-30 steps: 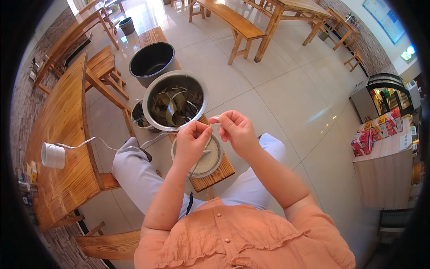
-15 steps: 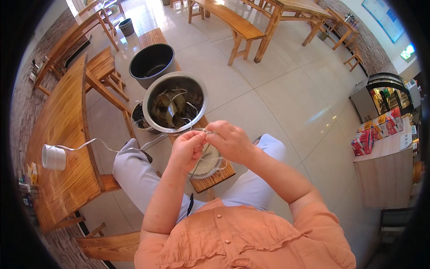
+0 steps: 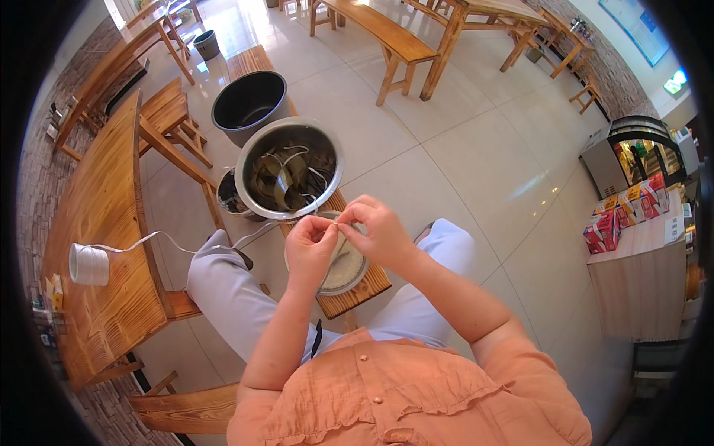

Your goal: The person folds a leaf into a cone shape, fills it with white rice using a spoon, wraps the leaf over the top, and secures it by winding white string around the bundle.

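Observation:
My left hand [image 3: 311,245] and my right hand [image 3: 377,232] meet fingertip to fingertip above a metal bowl of white grains [image 3: 349,279]. Both pinch a thin white string, of which only a tiny bit shows between the fingers. The bowl stands on the end of a wooden bench [image 3: 364,290] between my knees, with a spoon-like handle lying inside, partly hidden by my hands. Just beyond, a wide steel basin [image 3: 336,141] holds long green-brown leaves [image 3: 286,178] and loose white strands. From a white spool [image 3: 89,264] on the left table, a ribbon runs across toward my hands.
Behind the basin is a deep black pot [image 3: 249,108] on the same bench. A smaller pail [image 3: 230,197] stands left of the basin. The wooden table [image 3: 111,223] borders my left side. At right, a counter [image 3: 639,290] bears red boxes [image 3: 602,232] and a glass display case [image 3: 639,149].
My hands have shifted slightly left, with the right fingers now more upright and pinched together. The loose strand that hung over the bowl of grains no longer shows there.

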Available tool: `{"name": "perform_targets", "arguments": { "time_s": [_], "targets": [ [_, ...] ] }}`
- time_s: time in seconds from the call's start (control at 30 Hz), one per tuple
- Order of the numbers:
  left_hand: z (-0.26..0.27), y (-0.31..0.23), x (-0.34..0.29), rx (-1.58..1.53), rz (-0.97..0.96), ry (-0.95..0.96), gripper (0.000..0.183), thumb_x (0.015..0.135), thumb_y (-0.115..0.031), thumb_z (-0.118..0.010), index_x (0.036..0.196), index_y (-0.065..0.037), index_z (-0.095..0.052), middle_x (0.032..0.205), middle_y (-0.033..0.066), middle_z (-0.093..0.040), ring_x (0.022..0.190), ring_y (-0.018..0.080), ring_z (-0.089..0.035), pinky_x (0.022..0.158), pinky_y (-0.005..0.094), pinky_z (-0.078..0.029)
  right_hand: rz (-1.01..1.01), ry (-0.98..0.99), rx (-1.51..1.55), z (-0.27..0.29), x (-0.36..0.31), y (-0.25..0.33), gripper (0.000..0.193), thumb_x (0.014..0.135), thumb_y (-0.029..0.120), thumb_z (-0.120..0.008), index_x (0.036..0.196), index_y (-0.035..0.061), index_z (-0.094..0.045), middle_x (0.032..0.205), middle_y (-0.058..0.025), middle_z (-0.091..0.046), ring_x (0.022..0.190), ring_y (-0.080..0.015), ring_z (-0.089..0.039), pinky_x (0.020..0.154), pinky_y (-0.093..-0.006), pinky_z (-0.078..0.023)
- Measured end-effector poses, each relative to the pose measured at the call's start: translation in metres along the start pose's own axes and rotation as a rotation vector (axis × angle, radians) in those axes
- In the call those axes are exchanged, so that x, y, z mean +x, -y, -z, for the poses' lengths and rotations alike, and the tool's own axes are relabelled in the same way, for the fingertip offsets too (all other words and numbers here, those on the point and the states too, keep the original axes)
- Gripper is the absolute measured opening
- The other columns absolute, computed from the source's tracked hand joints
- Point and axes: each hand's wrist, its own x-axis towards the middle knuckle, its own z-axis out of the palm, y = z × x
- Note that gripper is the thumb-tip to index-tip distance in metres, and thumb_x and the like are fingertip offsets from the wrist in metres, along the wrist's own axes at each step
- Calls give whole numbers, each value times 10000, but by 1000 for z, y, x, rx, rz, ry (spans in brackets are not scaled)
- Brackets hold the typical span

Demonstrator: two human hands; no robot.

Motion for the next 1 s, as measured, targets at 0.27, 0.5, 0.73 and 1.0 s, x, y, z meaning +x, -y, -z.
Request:
{"name": "perform_targets", "arguments": {
  "time_s": [0.27, 0.5, 0.73, 1.0],
  "targets": [
    [-5, 7, -6, 18, -34, -110, 43, 794, 19, -582, 834, 9, -570, 778, 1, -589, 688, 44, -541, 624, 161, -440, 118, -99, -171, -14, -6, 2, 101, 710, 64, -598, 778, 40, -528, 794, -117, -529, 772, -309, -533, 664, -380, -450],
    [2, 9, -3, -16, -1, 16, 55, 825, -45, -574, 862, -6, -566, 727, -12, -561, 566, 13, -442, 483, 145, -327, -64, -106, -3, -14, -2, 3, 66, 742, 65, -585, 774, 29, -540, 754, -121, -529, 713, -291, -537, 636, -366, -453],
    [10, -4, -3, -491, 369, 209, 94, 818, -70, -595, 882, -5, -573, 733, 20, -558, 485, 21, -372, 408, 152, -253, -315, 87, 441, -8, 2, -11, 92, 771, 34, -591, 853, -3, -573, 746, -69, -568, 655, -142, -573, 603, -251, -466],
    [7, 2, -1, -249, 272, 59, 118, 829, -67, -584, 916, 13, -583, 761, 31, -598, 533, 27, -446, 454, 155, -324, -183, 5, 167, -8, -4, 0, 67, 773, 57, -598, 792, -6, -582, 737, -91, -580, 632, -165, -573, 578, -265, -463]
  ]
}}
